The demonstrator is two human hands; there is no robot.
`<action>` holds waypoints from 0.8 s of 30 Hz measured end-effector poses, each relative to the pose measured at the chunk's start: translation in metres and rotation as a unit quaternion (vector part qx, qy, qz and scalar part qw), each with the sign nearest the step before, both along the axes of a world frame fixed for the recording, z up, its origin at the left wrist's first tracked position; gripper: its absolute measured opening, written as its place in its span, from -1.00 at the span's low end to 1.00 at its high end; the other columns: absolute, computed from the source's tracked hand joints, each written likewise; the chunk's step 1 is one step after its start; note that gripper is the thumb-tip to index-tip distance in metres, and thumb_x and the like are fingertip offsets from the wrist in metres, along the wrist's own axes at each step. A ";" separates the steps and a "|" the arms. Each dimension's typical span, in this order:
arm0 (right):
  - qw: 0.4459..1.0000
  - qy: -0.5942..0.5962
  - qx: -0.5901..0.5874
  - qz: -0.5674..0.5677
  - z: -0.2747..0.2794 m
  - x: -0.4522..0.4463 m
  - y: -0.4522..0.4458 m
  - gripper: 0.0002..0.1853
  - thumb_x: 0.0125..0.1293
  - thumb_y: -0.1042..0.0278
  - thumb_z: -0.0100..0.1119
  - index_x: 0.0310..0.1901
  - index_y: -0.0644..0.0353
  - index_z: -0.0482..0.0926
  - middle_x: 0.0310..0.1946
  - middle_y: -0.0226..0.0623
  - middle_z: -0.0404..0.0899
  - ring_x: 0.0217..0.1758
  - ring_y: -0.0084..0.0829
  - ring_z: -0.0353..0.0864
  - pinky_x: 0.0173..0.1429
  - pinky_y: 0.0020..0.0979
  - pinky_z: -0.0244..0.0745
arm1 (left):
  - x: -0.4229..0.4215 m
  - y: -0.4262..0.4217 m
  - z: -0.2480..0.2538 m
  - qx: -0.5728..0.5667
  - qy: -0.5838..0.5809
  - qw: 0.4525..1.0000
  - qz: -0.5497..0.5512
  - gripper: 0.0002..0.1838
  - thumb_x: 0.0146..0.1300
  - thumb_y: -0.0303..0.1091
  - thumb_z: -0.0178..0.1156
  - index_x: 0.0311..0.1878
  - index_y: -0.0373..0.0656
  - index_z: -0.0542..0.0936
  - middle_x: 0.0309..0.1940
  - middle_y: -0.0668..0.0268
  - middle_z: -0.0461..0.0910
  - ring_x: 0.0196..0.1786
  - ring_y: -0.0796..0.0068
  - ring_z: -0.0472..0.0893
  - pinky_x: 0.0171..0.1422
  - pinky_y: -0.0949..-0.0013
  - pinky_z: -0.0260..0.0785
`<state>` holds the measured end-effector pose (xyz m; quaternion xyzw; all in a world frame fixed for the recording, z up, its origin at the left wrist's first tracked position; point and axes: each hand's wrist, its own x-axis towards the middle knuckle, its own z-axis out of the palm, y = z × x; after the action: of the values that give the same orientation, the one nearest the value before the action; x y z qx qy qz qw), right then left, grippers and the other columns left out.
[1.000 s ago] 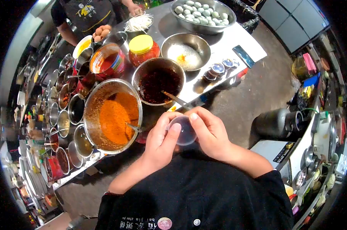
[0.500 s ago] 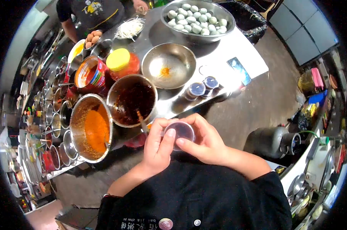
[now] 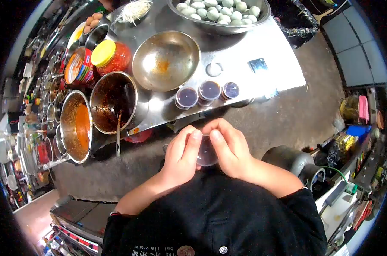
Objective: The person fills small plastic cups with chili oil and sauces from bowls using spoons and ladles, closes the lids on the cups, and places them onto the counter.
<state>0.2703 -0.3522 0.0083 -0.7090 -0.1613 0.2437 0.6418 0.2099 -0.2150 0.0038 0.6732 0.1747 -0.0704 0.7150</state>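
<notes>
Between my two hands is a small round container with a clear lid (image 3: 207,152), held in front of my chest. My left hand (image 3: 180,152) grips its left side, thumb on the rim. Around the right side my right hand (image 3: 230,149) is curled, its thumb at the top edge. Three lidded cups of dark contents stand at the table edge beyond: a left cup (image 3: 187,97), a middle cup (image 3: 209,90) and a right cup (image 3: 230,90). The fingertips under the container are partly hidden.
The steel table (image 3: 283,64) bears a wide bowl (image 3: 166,62), a pot of dark sauce (image 3: 113,102), a pot of orange sauce (image 3: 76,126), a yellow-lidded jar (image 3: 118,57), a phone (image 3: 258,65) and a bowl of eggs (image 3: 223,29). A gas cylinder (image 3: 283,158) stands right.
The view has turned and shifted right, so the pots now lie farther left and all three cups show clearly. Both hands still hold the container, and my right thumb has moved up to its top edge.
</notes>
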 end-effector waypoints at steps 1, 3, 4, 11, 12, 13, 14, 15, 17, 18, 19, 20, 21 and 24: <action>1.000 0.001 0.002 0.000 -0.004 0.002 -0.003 -0.71 0.38 0.27 -0.10 -0.37 0.33 0.48 -0.49 -0.06 0.51 -0.43 -0.11 0.51 -0.27 -0.28 0.41 | 0.002 -0.002 0.000 0.038 0.000 0.999 -0.010 -0.64 0.44 -0.14 -0.14 -0.36 -0.22 0.40 -0.62 0.40 0.38 -0.62 0.66 0.38 -0.53 0.53 0.24; 0.997 -0.045 -0.047 0.045 -0.014 0.007 -0.008 -0.60 0.42 0.17 -0.18 -0.44 0.35 0.43 -0.58 0.00 0.45 -0.49 -0.08 0.48 -0.33 -0.25 0.37 | 0.003 -0.004 -0.006 0.058 -0.012 0.998 -0.007 -0.63 0.44 -0.13 -0.15 -0.37 -0.22 0.41 -0.62 0.42 0.38 -0.62 0.67 0.37 -0.54 0.54 0.23; 0.997 -0.044 -0.046 0.045 -0.014 0.009 -0.009 -0.60 0.42 0.17 -0.18 -0.44 0.35 0.43 -0.58 0.00 0.45 -0.49 -0.08 0.48 -0.33 -0.25 0.37 | 0.003 -0.005 -0.008 0.075 -0.024 0.997 -0.004 -0.62 0.44 -0.12 -0.16 -0.38 -0.21 0.41 -0.63 0.43 0.37 -0.63 0.67 0.35 -0.55 0.54 0.21; 0.998 -0.012 0.000 0.066 -0.019 0.012 -0.012 -0.54 0.42 0.13 -0.21 -0.48 0.37 0.42 -0.58 0.06 0.43 -0.49 -0.06 0.46 -0.34 -0.22 0.34 | 0.006 -0.011 -0.008 -0.003 -0.001 1.000 0.019 -0.63 0.44 -0.12 -0.15 -0.39 -0.19 0.41 -0.64 0.47 0.35 -0.62 0.71 0.31 -0.57 0.57 0.15; 0.998 -0.014 0.006 0.060 -0.020 0.011 -0.012 -0.55 0.42 0.14 -0.21 -0.48 0.37 0.42 -0.58 0.06 0.43 -0.50 -0.06 0.46 -0.34 -0.22 0.34 | 0.006 -0.012 -0.008 -0.005 0.006 1.000 0.022 -0.64 0.44 -0.13 -0.14 -0.39 -0.19 0.41 -0.64 0.48 0.35 -0.62 0.72 0.31 -0.57 0.57 0.14; 0.998 -0.014 0.005 0.057 -0.023 0.010 -0.012 -0.55 0.42 0.14 -0.21 -0.48 0.37 0.42 -0.58 0.06 0.43 -0.50 -0.06 0.46 -0.34 -0.22 0.34 | 0.006 -0.013 -0.008 -0.008 0.012 1.000 0.023 -0.65 0.44 -0.14 -0.14 -0.38 -0.18 0.42 -0.64 0.48 0.34 -0.62 0.73 0.31 -0.57 0.57 0.14; 0.999 -0.010 0.002 0.050 -0.027 0.009 -0.012 -0.54 0.42 0.14 -0.23 -0.49 0.37 0.42 -0.59 0.05 0.42 -0.50 -0.06 0.46 -0.34 -0.22 0.34 | 0.008 -0.013 -0.008 -0.009 0.011 1.000 0.021 -0.65 0.44 -0.14 -0.14 -0.38 -0.18 0.42 -0.64 0.48 0.34 -0.62 0.73 0.31 -0.57 0.57 0.14; 0.999 -0.005 -0.002 0.043 -0.029 0.008 -0.012 -0.53 0.43 0.14 -0.25 -0.49 0.37 0.42 -0.61 0.04 0.41 -0.50 -0.07 0.46 -0.34 -0.21 0.33 | 0.009 -0.013 -0.007 0.001 0.027 0.999 0.021 -0.66 0.43 -0.16 -0.13 -0.38 -0.18 0.42 -0.64 0.48 0.35 -0.62 0.73 0.30 -0.58 0.58 0.13; 0.998 0.009 -0.030 0.057 -0.028 0.011 -0.016 -0.56 0.39 0.10 -0.16 -0.45 0.36 0.43 -0.55 0.03 0.44 -0.48 -0.08 0.47 -0.33 -0.22 0.35 | 0.010 -0.012 -0.009 0.009 0.041 0.999 0.019 -0.68 0.43 -0.17 -0.12 -0.38 -0.18 0.42 -0.64 0.49 0.35 -0.63 0.73 0.30 -0.58 0.58 0.12; 0.995 0.024 -0.055 0.074 -0.027 0.012 -0.018 -0.57 0.35 0.06 -0.07 -0.40 0.35 0.44 -0.50 0.01 0.46 -0.45 -0.10 0.48 -0.32 -0.22 0.36 | 0.009 -0.012 -0.011 -0.001 0.040 0.999 0.019 -0.68 0.43 -0.18 -0.11 -0.38 -0.18 0.43 -0.64 0.48 0.35 -0.63 0.74 0.29 -0.59 0.58 0.12; 0.996 0.024 -0.055 0.073 -0.025 0.014 -0.020 -0.57 0.35 0.06 -0.07 -0.40 0.35 0.44 -0.50 0.01 0.46 -0.45 -0.10 0.48 -0.32 -0.22 0.36 | 0.009 -0.010 -0.013 -0.010 0.038 0.999 0.020 -0.69 0.42 -0.19 -0.10 -0.38 -0.18 0.43 -0.63 0.48 0.35 -0.64 0.74 0.29 -0.60 0.58 0.11; 0.996 -0.055 -0.041 0.065 -0.022 0.015 -0.022 -0.58 0.25 0.02 0.07 -0.31 0.35 0.44 -0.40 0.00 0.46 -0.40 -0.11 0.49 -0.31 -0.24 0.38 | 0.010 -0.008 -0.012 -0.013 0.054 0.998 0.015 -0.69 0.42 -0.19 -0.09 -0.38 -0.20 0.44 -0.60 0.47 0.38 -0.57 0.73 0.32 -0.52 0.57 0.16; 0.989 -0.133 -0.028 0.057 -0.021 0.016 -0.025 -0.52 0.15 -0.01 0.20 -0.21 0.34 0.44 -0.29 -0.01 0.46 -0.34 -0.13 0.50 -0.29 -0.26 0.40 | 0.010 -0.008 -0.014 -0.014 0.054 0.998 0.015 -0.69 0.42 -0.19 -0.09 -0.38 -0.20 0.44 -0.60 0.47 0.38 -0.57 0.73 0.32 -0.52 0.57 0.16; 0.971 -0.220 0.019 0.095 -0.026 0.021 -0.029 -0.29 -0.10 0.11 0.43 0.05 0.32 0.37 -0.09 -0.05 0.40 -0.07 -0.11 0.46 -0.04 -0.26 0.42 | 0.010 -0.009 -0.025 0.006 -0.006 1.000 0.012 -0.70 0.41 -0.22 -0.07 -0.33 -0.25 0.47 -0.53 0.45 0.41 -0.42 0.72 0.34 -0.33 0.56 0.22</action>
<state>0.2916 -0.3813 -0.0175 -0.7141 -0.3697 0.1388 0.5780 0.2198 -0.2238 -0.0215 0.6760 0.1791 -0.0573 0.7125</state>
